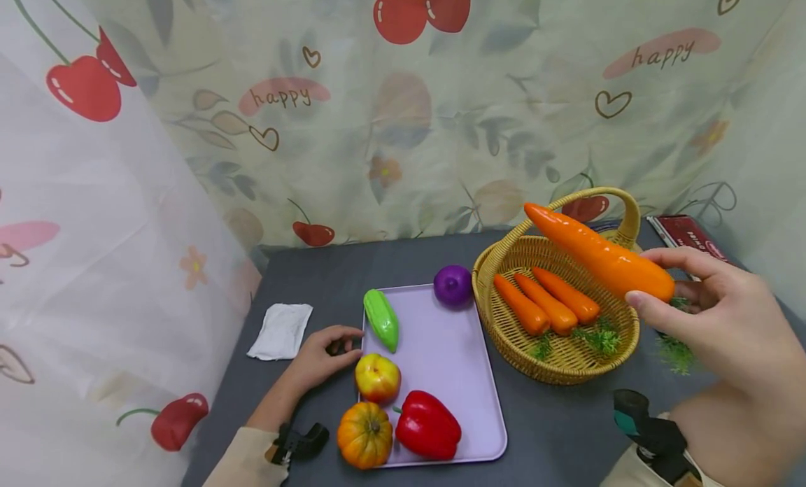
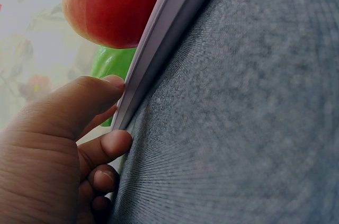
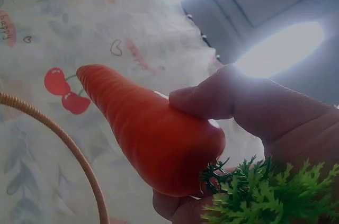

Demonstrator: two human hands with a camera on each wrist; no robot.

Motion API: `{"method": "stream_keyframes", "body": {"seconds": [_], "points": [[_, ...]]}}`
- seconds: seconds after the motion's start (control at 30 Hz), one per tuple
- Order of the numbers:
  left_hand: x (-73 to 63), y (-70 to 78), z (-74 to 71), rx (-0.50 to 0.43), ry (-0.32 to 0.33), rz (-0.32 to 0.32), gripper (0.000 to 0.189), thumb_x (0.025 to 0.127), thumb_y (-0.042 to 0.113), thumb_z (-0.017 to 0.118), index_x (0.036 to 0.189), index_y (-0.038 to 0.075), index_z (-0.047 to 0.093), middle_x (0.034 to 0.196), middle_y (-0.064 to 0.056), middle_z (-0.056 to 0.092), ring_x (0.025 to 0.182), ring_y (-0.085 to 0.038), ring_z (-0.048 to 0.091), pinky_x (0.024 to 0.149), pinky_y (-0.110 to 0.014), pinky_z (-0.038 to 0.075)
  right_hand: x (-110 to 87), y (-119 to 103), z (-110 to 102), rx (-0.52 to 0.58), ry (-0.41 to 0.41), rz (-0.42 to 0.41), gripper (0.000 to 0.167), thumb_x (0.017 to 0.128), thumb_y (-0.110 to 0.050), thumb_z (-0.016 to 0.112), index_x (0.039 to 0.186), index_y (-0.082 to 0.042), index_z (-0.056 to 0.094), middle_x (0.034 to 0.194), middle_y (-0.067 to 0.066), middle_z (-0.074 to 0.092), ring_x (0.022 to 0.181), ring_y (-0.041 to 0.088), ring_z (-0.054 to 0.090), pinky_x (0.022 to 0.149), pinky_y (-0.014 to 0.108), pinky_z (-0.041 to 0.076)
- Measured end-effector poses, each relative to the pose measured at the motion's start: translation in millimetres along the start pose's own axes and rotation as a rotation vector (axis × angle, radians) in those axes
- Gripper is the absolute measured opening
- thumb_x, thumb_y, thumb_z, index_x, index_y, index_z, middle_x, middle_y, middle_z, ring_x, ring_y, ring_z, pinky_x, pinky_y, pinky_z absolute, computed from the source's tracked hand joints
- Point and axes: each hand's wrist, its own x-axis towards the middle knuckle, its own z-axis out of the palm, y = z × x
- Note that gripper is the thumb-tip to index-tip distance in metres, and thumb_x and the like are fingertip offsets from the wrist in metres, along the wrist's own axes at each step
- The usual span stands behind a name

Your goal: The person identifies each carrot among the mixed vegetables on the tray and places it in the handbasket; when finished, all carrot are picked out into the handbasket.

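Observation:
My right hand [image 1: 724, 305] pinches a large orange carrot [image 1: 598, 252] by its thick end, thumb on the near side. The carrot is held up over the wicker basket [image 1: 494, 333], its tip pointing up and left. Green leafy tops [image 3: 275, 189] hang from its thick end in the right wrist view. Several smaller-looking orange carrots [image 1: 548, 305] lie inside the basket. My left hand [image 1: 324, 357] rests at the left edge of the lilac tray [image 1: 450, 382], fingers loosely bent. Its thumb tip is right at the rim in the left wrist view.
The tray carries a green vegetable [image 1: 381, 320], a yellow-red fruit [image 1: 378, 378] and a red bell pepper [image 1: 428, 425]. A small pumpkin [image 1: 365, 434] and a purple round vegetable [image 1: 453, 285] overlap its edges. White folded cloth [image 1: 280, 332] lies left; a dark red box [image 1: 686, 235] stands behind right.

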Motion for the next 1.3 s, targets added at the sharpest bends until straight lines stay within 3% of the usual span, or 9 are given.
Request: {"method": "stream_keyframes", "body": {"seconds": [0.27, 0.33, 0.43, 0.57, 0.7, 0.77, 0.93, 1.2, 1.3], "points": [[-1.0, 2.2, -0.1, 0.002, 0.000, -0.010, 0.027, 0.092, 0.023, 0.081, 0.117, 0.018, 0.074, 0.087, 0.005, 0.060, 0.074, -0.015, 0.053, 0.069, -0.027, 0.043, 4.9, 29.4, -15.5, 0.061, 0.047, 0.013, 0.047, 0.094, -0.001, 0.073, 0.117, -0.040, 0.059, 0.101, -0.023, 0.057, 0.074, -0.008, 0.063, 0.060, 0.012, 0.046], [-1.0, 2.5, -0.2, -0.001, 0.001, -0.007, 0.027, 0.091, 0.023, 0.081, 0.117, 0.018, 0.074, 0.087, 0.005, 0.060, 0.074, -0.015, 0.053, 0.068, -0.027, 0.043, 7.7, 36.0, -16.9, 0.049, 0.050, 0.029, 0.044, 0.095, -0.003, 0.073, 0.116, -0.039, 0.058, 0.102, -0.021, 0.055, 0.074, -0.010, 0.062, 0.061, 0.011, 0.047], [-1.0, 2.4, -0.2, -0.003, 0.002, -0.004, 0.026, 0.092, 0.023, 0.081, 0.117, 0.018, 0.074, 0.087, 0.005, 0.060, 0.074, -0.015, 0.053, 0.068, -0.027, 0.043, 14.2, 45.5, -17.8, -0.021, 0.037, 0.077, 0.030, 0.096, -0.013, 0.074, 0.121, -0.024, 0.060, 0.101, -0.018, 0.054, 0.074, -0.010, 0.061, 0.061, 0.013, 0.049], [-1.1, 1.7, -0.2, 0.006, 0.003, -0.007, 0.026, 0.092, 0.023, 0.081, 0.116, 0.019, 0.074, 0.087, 0.005, 0.060, 0.074, -0.015, 0.053, 0.068, -0.027, 0.043, 26.9, 53.4, -15.6, -0.120, -0.052, 0.139, 0.049, 0.098, -0.027, 0.073, 0.134, 0.001, 0.053, 0.110, 0.002, 0.058, 0.070, -0.001, 0.062, 0.059, 0.020, 0.048], [-1.0, 1.0, -0.4, 0.015, 0.001, -0.012, 0.026, 0.092, 0.024, 0.081, 0.117, 0.020, 0.073, 0.087, 0.006, 0.060, 0.075, -0.015, 0.053, 0.069, -0.027, 0.043, 42.0, 55.5, -6.3, -0.199, -0.181, 0.161, 0.065, 0.100, -0.039, 0.068, 0.140, 0.007, 0.048, 0.126, 0.025, 0.052, 0.073, 0.010, 0.061, 0.060, 0.027, 0.048], [-0.8, 0.9, -0.4, 0.019, 0.000, -0.013, 0.026, 0.092, 0.024, 0.081, 0.117, 0.020, 0.073, 0.087, 0.006, 0.060, 0.075, -0.015, 0.053, 0.069, -0.028, 0.043, 50.0, 55.8, -0.1, -0.227, -0.245, 0.169, 0.068, 0.100, -0.044, 0.066, 0.140, 0.008, 0.048, 0.125, 0.028, 0.054, 0.079, 0.018, 0.062, 0.063, 0.031, 0.049], [-0.7, 1.5, -0.7, 0.021, 0.001, -0.008, 0.026, 0.092, 0.025, 0.080, 0.117, 0.020, 0.074, 0.087, 0.006, 0.060, 0.075, -0.015, 0.053, 0.069, -0.028, 0.043, 68.6, 53.8, 18.9, -0.269, -0.359, 0.200, 0.078, 0.097, -0.056, 0.065, 0.140, 0.008, 0.049, 0.124, 0.027, 0.056, 0.099, 0.034, 0.057, 0.073, 0.037, 0.050], [-0.6, 1.0, -0.5, 0.014, -0.002, -0.006, 0.026, 0.092, 0.025, 0.080, 0.117, 0.020, 0.074, 0.087, 0.006, 0.060, 0.075, -0.016, 0.053, 0.069, -0.028, 0.043, 83.0, 49.6, 54.7, -0.285, -0.466, 0.209, 0.076, 0.096, -0.055, 0.067, 0.133, 0.010, 0.055, 0.117, 0.024, 0.062, 0.096, 0.032, 0.058, 0.078, 0.043, 0.052], [-1.0, 0.9, -0.6, 0.018, -0.004, -0.009, 0.026, 0.092, 0.025, 0.080, 0.117, 0.020, 0.073, 0.087, 0.006, 0.060, 0.075, -0.016, 0.053, 0.069, -0.028, 0.043, 85.1, 48.7, 67.0, -0.275, -0.504, 0.223, 0.070, 0.095, -0.053, 0.068, 0.128, 0.008, 0.059, 0.111, 0.020, 0.063, 0.091, 0.030, 0.057, 0.075, 0.041, 0.051]]}}
